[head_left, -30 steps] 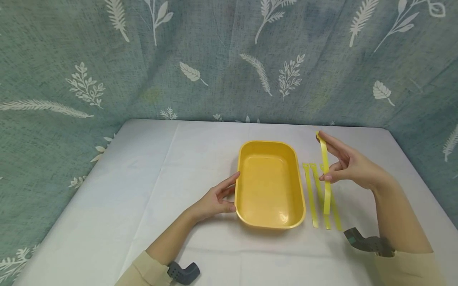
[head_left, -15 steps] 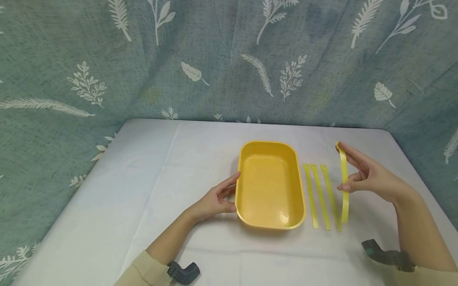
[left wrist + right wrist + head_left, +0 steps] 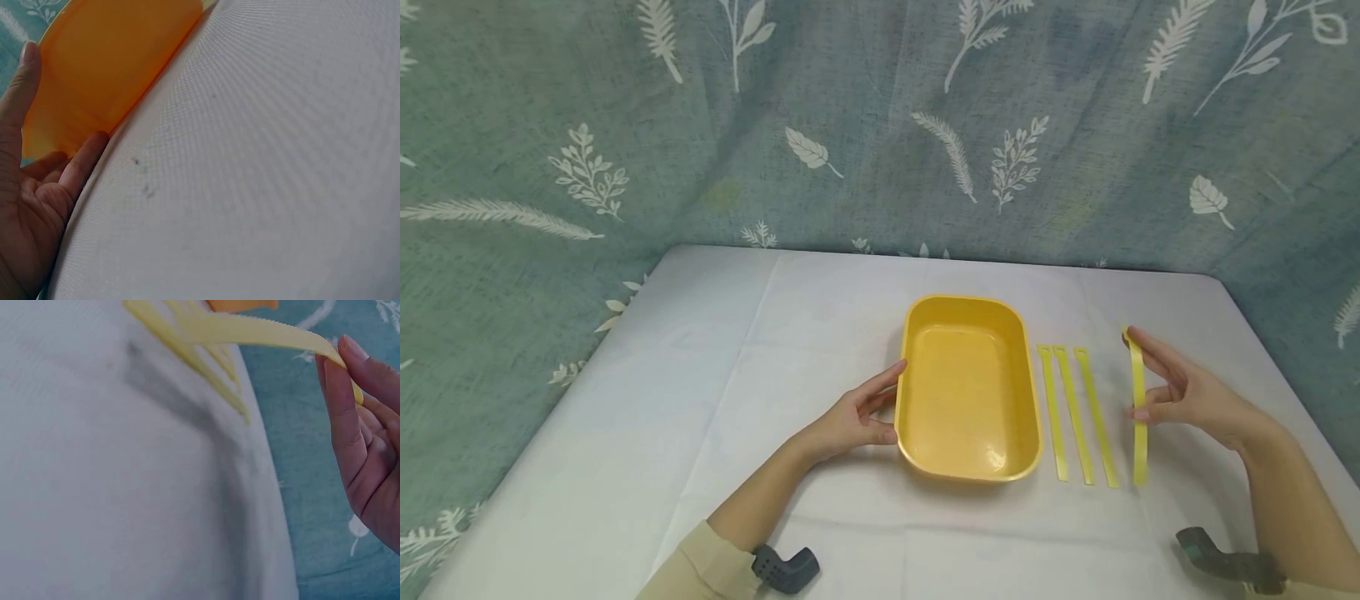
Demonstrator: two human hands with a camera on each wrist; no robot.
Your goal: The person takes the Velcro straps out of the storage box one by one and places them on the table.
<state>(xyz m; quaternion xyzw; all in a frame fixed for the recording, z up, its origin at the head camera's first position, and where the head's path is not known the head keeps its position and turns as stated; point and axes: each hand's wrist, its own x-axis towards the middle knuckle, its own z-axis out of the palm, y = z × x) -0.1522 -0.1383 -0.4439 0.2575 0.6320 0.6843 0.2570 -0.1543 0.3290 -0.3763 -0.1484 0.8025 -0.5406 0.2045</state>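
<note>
My left hand [image 3: 847, 423] rests against the left wall of a yellow plastic basin [image 3: 904, 333], fingers spread and fairly straight. In the left wrist view its fingertips touch the basin's outer side [image 3: 119, 56]. Right of the basin, my right hand [image 3: 1195, 400] pinches a flat yellow cable tie [image 3: 1139, 450] between thumb and fingers, and the strap hangs down over the cloth. The right wrist view shows the held tie [image 3: 262, 330] bending over the fingers, with a finely toothed edge. Three more cable ties [image 3: 1072, 408] with slotted heads lie side by side between basin and hand.
A white cloth [image 3: 805, 333] covers the table. Behind it and along both sides hangs a blue-green curtain [image 3: 880, 125] with white leaf prints. Each wrist bears a dark curved camera mount [image 3: 786, 572].
My right hand has carried the held cable tie right and toward the near edge, away from the three lying ties, which now show fully. My left hand and the basin have stayed put.
</note>
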